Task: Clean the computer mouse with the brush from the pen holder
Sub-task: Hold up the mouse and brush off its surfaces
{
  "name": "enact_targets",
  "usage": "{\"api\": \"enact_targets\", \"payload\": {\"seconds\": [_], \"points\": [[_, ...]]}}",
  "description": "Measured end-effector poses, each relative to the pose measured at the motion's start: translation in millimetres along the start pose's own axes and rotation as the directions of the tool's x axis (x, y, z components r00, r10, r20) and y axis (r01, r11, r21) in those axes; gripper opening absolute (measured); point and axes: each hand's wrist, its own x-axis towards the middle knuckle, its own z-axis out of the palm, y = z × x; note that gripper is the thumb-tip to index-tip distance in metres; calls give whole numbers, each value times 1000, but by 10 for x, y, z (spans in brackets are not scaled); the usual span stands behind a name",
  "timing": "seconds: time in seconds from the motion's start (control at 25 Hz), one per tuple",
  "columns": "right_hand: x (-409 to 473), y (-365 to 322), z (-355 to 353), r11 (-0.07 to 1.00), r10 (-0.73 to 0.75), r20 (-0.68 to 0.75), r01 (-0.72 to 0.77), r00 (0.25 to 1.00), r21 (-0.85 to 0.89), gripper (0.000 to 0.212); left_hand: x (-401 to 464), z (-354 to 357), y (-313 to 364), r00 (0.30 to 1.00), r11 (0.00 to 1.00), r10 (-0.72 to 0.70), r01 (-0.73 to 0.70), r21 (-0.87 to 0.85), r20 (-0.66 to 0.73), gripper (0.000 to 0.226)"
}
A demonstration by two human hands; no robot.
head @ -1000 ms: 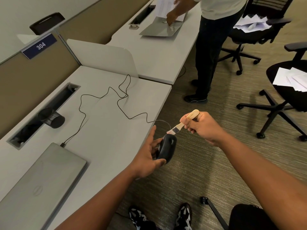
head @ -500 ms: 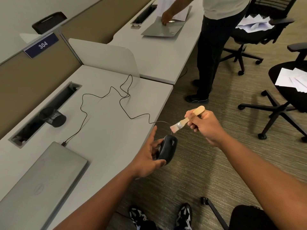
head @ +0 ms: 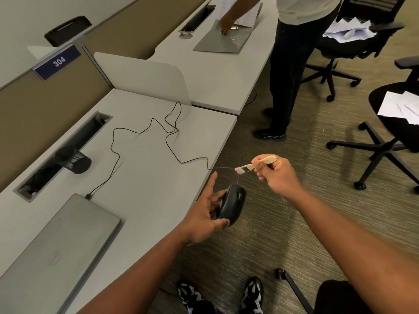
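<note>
My left hand (head: 205, 214) holds a black wired computer mouse (head: 232, 205) on its edge, just past the desk's front edge over the carpet. A small brush (head: 251, 165) with a pale wooden handle and whitish bristles is pinched in my right hand (head: 277, 175). Its bristles hang in the air above the mouse, apart from it. The mouse's thin black cable (head: 163, 134) runs back across the desk in loops. A black mesh pen holder (head: 76, 160) lies tipped on its side at the desk's cable slot.
A closed grey laptop (head: 59, 250) lies on the white desk (head: 145, 177) at the near left. A person (head: 292, 64) stands at the adjoining desk handling papers. Office chairs (head: 392, 128) with papers stand on the right. My shoes (head: 251, 293) are below.
My right hand has lifted the brush up and away from the mouse, whose top the bristles touched a second ago. My left hand has kept hold of the mouse.
</note>
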Motion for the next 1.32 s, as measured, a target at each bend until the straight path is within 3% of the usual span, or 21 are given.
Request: {"api": "enact_targets", "payload": {"seconds": [0.16, 0.4, 0.48, 0.6, 0.64, 0.72, 0.8, 0.84, 1.0, 1.24, 1.32], "points": [[15, -69, -101, 981, 44, 36, -50, 998, 189, 18, 14, -22, -45, 1000, 1000, -12, 12, 17, 3, 133], [-5, -141, -107, 999, 10, 246, 2, 969, -48, 12, 3, -3, -14, 1000, 1000, -7, 7, 21, -10, 133], [-22, -143, -92, 990, -28, 242, 60, 970, -127, 11, -6, 1, -26, 1000, 1000, -9, 9, 23, -12, 133], [-31, -104, -54, 955, -121, 124, 149, 985, -256, 8, -9, 2, -45, 1000, 1000, -13, 13, 23, -6, 134], [-32, -97, -49, 960, -128, 79, 144, 989, -239, 7, -11, -2, -52, 1000, 1000, -15, 16, 23, -6, 134], [-28, -106, -53, 997, -60, 34, 62, 998, -47, 6, -11, -11, -74, 1000, 1000, -13, 13, 23, -1, 134], [-13, -135, -82, 988, 43, 95, -56, 995, 144, 7, -9, -15, -92, 1000, 1000, -12, 12, 20, 2, 133], [-4, -142, -99, 984, 66, 150, -89, 987, 152, 9, -9, -16, -90, 1000, 1000, -13, 13, 18, -1, 133], [-5, -123, -130, 996, 93, 289, -92, 953, -17, 11, -16, -13, -80, 999, 1000, -23, 23, 9, -24, 132], [-18, -117, -188, 966, 81, 248, -15, 965, -258, 8, -53, 12, -91, 999, 1000, -24, 24, 10, -35, 135], [-26, -110, -202, 966, 48, 219, 11, 975, -257, 8, -58, 12, -77, 999, 1000, -24, 24, 2, -34, 134]]}}
